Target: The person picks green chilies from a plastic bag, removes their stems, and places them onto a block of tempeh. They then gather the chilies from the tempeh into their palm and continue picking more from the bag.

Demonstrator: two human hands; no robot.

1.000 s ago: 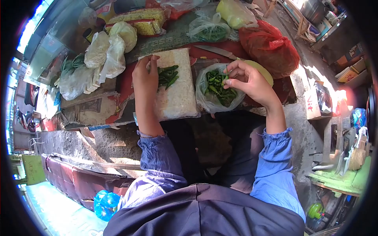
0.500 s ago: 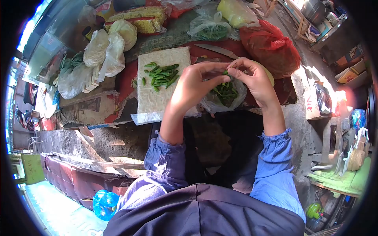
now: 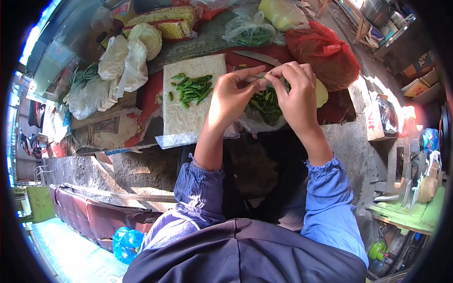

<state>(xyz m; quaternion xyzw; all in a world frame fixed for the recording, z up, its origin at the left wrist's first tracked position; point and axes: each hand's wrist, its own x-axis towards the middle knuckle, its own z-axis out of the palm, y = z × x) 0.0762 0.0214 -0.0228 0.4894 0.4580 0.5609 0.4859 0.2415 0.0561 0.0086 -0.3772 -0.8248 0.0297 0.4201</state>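
the worktop [image 3: 141,101] carries one white block [image 3: 188,113] with a loose pile of about fifteen green chillies [image 3: 191,88], one clear bag [image 3: 264,111] holding more, and one knife [image 3: 257,57]. above the bag, left hand [image 3: 231,101] and right hand [image 3: 295,96] pinch one chilli [image 3: 269,78] in their fingers; best to grip close to the stem and snap cleanly.

Outdoor market stall, bagged vegetables [image 3: 126,59], knife [image 3: 257,57], concrete counter [image 3: 141,165]

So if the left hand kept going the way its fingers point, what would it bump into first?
Probably the right hand: the left hand points toward it and their fingertips nearly meet above the bag of green chilies. Depth is hard to judge.
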